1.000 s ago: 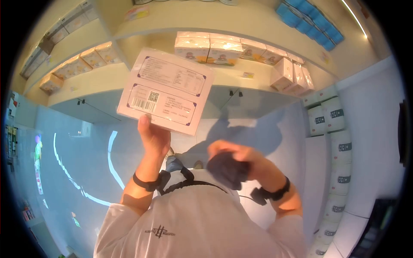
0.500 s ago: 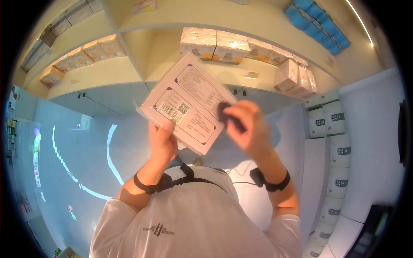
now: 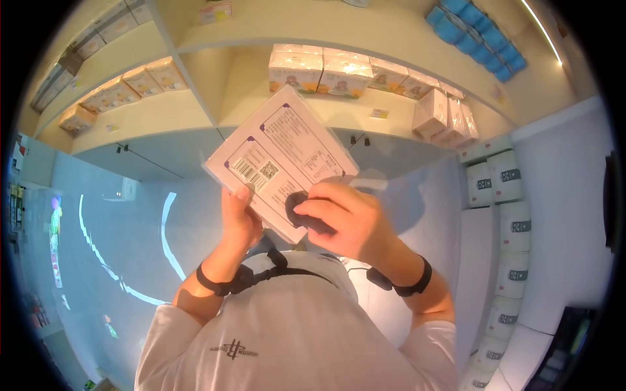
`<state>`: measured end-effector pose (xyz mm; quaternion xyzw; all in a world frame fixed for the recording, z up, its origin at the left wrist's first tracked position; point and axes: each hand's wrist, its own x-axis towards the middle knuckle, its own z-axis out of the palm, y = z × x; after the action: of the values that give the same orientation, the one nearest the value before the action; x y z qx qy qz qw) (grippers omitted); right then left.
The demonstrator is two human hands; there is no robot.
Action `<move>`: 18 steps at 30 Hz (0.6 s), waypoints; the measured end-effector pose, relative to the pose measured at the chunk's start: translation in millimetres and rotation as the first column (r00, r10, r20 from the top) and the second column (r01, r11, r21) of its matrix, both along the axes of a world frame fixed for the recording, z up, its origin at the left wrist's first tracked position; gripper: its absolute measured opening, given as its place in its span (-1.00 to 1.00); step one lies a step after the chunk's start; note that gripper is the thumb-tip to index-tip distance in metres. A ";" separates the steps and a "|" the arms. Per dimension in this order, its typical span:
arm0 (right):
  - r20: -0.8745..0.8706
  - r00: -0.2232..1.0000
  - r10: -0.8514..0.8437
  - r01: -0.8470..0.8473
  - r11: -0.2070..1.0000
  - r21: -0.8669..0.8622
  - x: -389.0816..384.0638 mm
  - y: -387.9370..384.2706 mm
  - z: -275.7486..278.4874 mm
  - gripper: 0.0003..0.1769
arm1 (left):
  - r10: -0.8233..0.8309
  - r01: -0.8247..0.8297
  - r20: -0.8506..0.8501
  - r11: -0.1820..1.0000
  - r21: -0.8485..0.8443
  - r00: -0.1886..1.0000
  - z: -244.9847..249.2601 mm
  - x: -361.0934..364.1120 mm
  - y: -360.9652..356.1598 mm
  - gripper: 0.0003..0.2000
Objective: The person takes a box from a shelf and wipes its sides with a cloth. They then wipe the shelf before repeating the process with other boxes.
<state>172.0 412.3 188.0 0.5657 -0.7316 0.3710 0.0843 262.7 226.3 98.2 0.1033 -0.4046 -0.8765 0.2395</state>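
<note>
Right hand (image 3: 352, 221) and its cloth (image 3: 295, 203) have shifted since the previous frame, from beside the box's (image 3: 280, 133) right edge to low on its printed face; the box's slant is much the same.

Head view: box held up before the body, clear of the shelf (image 3: 246, 107), one corner uppermost, print towards the wearer. Left hand (image 3: 240, 218) grips the lower left edge, thumb near the barcode (image 3: 246, 171), other fingers largely hidden behind. Such a hold appears chosen to support the weight from below while leaving most of the print uncovered. Right grip is closed on the bunched dark cloth at the lower right edge; contact looks likely, pressure cannot be told. The slant probably brings that edge within easy reach. Beyond, cartons (image 3: 297, 70) stand in a close row, presumably so their fronts show; a tag (image 3: 379, 113) sits at the shelf edge, likely to be readable.
</note>
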 end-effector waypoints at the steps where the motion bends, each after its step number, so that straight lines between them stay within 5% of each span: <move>1: -0.012 0.999 -0.036 0.035 0.999 -0.040 -9.1 1.5 -5.8 -0.64 | -0.029 0.029 -0.002 1.000 -0.010 1.000 -1.2 0.5 -1.5 -0.15; 4: 0.072 0.940 -0.334 0.338 0.939 -0.063 -45.0 12.5 -12.0 -0.64 | -0.004 0.004 -0.001 1.000 0.005 1.000 -2.1 -1.1 -2.4 -0.16; 8: -0.007 1.000 0.009 -0.009 1.000 -0.020 -1.3 -4.4 0.2 -0.64 | -0.015 0.015 -0.033 1.000 0.017 0.999 0.5 -2.4 5.9 -0.17; 10: 0.039 0.998 0.042 -0.041 0.999 -0.008 -4.8 -9.3 -4.3 -0.66 | -0.022 0.022 0.008 0.995 -0.095 1.000 -9.6 -4.4 5.9 -0.11; 13: 0.188 0.932 -0.310 0.319 0.948 -0.019 -41.8 -5.9 -8.3 -0.68 | 0.017 -0.014 0.026 0.995 -0.103 1.000 -15.8 -0.9 12.3 -0.15; 14: 0.182 0.935 -0.304 0.313 0.949 -0.023 -35.7 -9.5 -9.4 -0.68 | 0.013 -0.011 0.012 0.992 -0.127 1.000 -15.2 -2.5 13.6 -0.17; 16: 0.020 1.000 0.011 -0.009 0.998 -0.066 -3.5 -19.5 -6.1 -0.68 | 0.009 -0.009 0.008 0.996 -0.088 1.000 -8.0 -3.2 13.2 -0.19; 18: 0.092 0.993 0.070 -0.070 0.998 -0.005 -1.4 -20.2 -4.0 -0.68 | -0.108 0.108 -0.020 0.994 -0.017 0.994 -10.4 -2.6 7.7 -0.13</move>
<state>170.6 392.2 184.0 0.5734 -0.7140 0.3999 0.0380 260.1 234.0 87.7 0.0704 -0.4139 -0.8860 0.1968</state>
